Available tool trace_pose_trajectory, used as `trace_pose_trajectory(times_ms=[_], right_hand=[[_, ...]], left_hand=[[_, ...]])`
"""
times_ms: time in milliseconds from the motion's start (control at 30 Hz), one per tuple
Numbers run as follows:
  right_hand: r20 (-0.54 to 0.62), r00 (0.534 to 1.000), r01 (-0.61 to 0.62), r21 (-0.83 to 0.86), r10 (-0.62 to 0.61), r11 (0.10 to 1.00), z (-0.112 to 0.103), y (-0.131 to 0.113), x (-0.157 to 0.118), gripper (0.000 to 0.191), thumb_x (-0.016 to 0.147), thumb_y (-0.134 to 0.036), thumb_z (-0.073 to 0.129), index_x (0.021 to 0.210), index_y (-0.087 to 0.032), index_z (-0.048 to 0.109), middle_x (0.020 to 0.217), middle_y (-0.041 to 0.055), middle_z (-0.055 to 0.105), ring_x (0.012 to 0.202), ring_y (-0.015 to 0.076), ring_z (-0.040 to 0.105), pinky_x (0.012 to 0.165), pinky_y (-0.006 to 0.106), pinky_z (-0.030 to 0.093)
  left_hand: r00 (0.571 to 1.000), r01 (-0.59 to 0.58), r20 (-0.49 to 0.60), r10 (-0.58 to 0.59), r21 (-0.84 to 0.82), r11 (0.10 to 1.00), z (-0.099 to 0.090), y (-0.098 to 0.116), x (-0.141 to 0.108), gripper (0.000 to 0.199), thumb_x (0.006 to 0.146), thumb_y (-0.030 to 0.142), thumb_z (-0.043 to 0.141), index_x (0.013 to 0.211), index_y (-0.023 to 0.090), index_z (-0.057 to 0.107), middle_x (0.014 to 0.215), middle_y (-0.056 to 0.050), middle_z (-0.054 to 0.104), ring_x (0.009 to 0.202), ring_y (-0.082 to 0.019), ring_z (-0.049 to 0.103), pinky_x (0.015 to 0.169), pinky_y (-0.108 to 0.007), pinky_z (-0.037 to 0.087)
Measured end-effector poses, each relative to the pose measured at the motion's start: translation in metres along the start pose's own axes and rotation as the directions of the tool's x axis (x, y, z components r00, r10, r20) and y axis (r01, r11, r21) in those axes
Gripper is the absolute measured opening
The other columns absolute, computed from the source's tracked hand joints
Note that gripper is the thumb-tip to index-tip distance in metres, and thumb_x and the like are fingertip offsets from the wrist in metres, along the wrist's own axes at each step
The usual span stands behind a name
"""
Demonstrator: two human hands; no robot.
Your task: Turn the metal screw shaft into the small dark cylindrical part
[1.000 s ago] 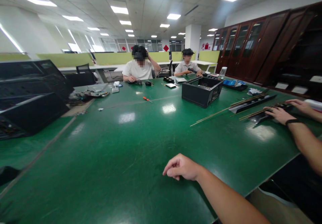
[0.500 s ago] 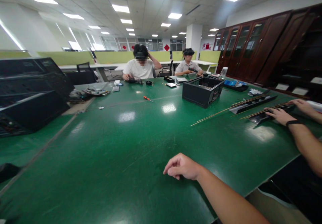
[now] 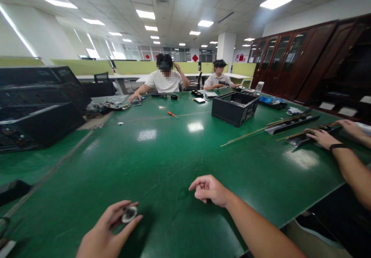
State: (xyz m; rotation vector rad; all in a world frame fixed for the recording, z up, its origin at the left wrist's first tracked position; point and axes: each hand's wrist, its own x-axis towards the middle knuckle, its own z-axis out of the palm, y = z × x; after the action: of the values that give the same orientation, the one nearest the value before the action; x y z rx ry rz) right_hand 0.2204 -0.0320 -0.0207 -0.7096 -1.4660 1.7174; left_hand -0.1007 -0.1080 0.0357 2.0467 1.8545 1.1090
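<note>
My left hand [image 3: 108, 231] is at the lower left, above the green table [image 3: 162, 153], with a small round whitish object with a dark centre [image 3: 129, 214] held between thumb and fingers. To the right of it, my right hand [image 3: 210, 190] hovers over or rests on the table near its front edge; which of the two is unclear. Its fingers are loosely curled and apart, and nothing shows in them. An orange screwdriver [image 3: 173, 114] lies farther back on the table.
A black computer case [image 3: 228, 111] stands at the back right, and more dark cases [image 3: 43, 126] at the left. Another person's hands [image 3: 323, 138] rest on dark strips at the right, beside thin rods [image 3: 246, 135]. Two people sit across the table.
My left hand has come into view at the lower left with the round object. My right hand has barely moved. The person in white now reaches toward an item on the left.
</note>
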Motion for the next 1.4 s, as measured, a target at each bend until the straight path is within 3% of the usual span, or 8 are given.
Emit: trace_pose_trajectory(times_ms=[67,133,233,367,467,600,767,1400], right_hand=[[-0.064,0.996,0.058,-0.034,-0.06,0.998,0.0,0.0,0.0,0.038,0.07,-0.032,0.078,0.1,-0.011,0.067,0.063,-0.0047,0.055,0.047,0.0055,0.043,0.047,0.02,0.032],[-0.114,0.986,0.107,-0.12,-0.121,0.987,0.001,0.0,-0.001,0.039,0.069,-0.023,0.076,0.105,-0.014,0.064,0.071,-0.004,0.056,0.052,0.0059,0.044,0.05,0.02,0.034],[-0.146,0.969,0.149,-0.291,-0.198,0.945,0.003,-0.001,-0.002,0.048,0.067,-0.014,0.072,0.113,-0.018,0.06,0.086,-0.0018,0.058,0.06,0.0074,0.049,0.058,0.022,0.038],[-0.136,0.953,0.184,-0.449,-0.271,0.874,0.005,-0.003,-0.002,0.05,0.064,-0.011,0.072,0.112,-0.02,0.06,0.09,-0.0006,0.056,0.068,0.0108,0.053,0.061,0.023,0.041],[-0.114,0.954,0.186,-0.5,-0.277,0.846,0.006,-0.004,-0.002,0.044,0.064,-0.012,0.073,0.106,-0.019,0.063,0.093,0.0007,0.056,0.07,0.0114,0.053,0.061,0.023,0.042],[-0.075,0.959,0.19,-0.542,-0.273,0.818,0.005,-0.004,-0.002,0.037,0.066,-0.014,0.074,0.103,-0.018,0.067,0.098,0.0029,0.06,0.069,0.0112,0.056,0.062,0.024,0.042],[-0.059,0.965,0.184,-0.547,-0.257,0.817,0.006,-0.004,-0.002,0.035,0.068,-0.015,0.074,0.103,-0.019,0.068,0.1,0.0037,0.061,0.067,0.011,0.056,0.063,0.025,0.044],[-0.152,0.966,0.056,-0.669,-0.211,0.742,0.014,-0.004,0.0,0.012,0.083,-0.026,0.068,0.088,-0.018,0.075,0.079,0.0022,0.065,0.071,0.0143,0.058,0.064,0.025,0.04]], left_hand=[[0.985,-0.018,0.168,0.035,-0.1,0.995,0.029,0.025,0.017,0.034,0.074,0.051,0.072,0.094,0.024,0.067,0.09,-0.001,0.077,0.079,-0.022,0.074,0.07,-0.027,0.06],[0.965,-0.08,0.24,0.109,-0.13,0.988,0.056,0.047,0.031,0.025,0.075,0.038,0.072,0.096,0.025,0.07,0.09,-0.001,0.076,0.08,-0.022,0.073,0.074,-0.03,0.06],[0.949,-0.202,0.211,0.236,-0.168,0.965,0.088,0.062,0.041,0.025,0.076,0.027,0.07,0.1,0.025,0.072,0.094,-0.003,0.075,0.088,-0.023,0.071,0.082,-0.035,0.058],[0.936,-0.263,0.192,0.295,-0.175,0.949,0.109,0.052,0.036,0.031,0.081,0.027,0.065,0.112,0.026,0.068,0.103,-0.005,0.073,0.095,-0.023,0.069,0.085,-0.036,0.056],[0.943,-0.217,0.213,0.257,-0.192,0.957,0.112,0.043,0.03,0.039,0.078,0.025,0.067,0.116,0.025,0.064,0.106,-0.004,0.073,0.096,-0.022,0.069,0.086,-0.033,0.056],[0.942,-0.196,0.231,0.242,-0.208,0.958,0.109,0.044,0.029,0.022,0.078,0.025,0.067,0.1,0.024,0.066,0.096,-0.002,0.073,0.087,-0.02,0.069,0.08,-0.029,0.055],[0.927,-0.234,0.237,0.291,-0.24,0.942,0.11,0.045,0.031,0.02,0.079,0.026,0.067,0.099,0.023,0.067,0.094,-0.003,0.072,0.086,-0.02,0.068,0.078,-0.03,0.054],[0.912,-0.259,0.25,0.324,-0.261,0.93,0.112,0.045,0.029,0.023,0.079,0.025,0.071,0.102,0.024,0.068,0.096,-0.003,0.073,0.088,-0.02,0.069,0.082,-0.031,0.056]])
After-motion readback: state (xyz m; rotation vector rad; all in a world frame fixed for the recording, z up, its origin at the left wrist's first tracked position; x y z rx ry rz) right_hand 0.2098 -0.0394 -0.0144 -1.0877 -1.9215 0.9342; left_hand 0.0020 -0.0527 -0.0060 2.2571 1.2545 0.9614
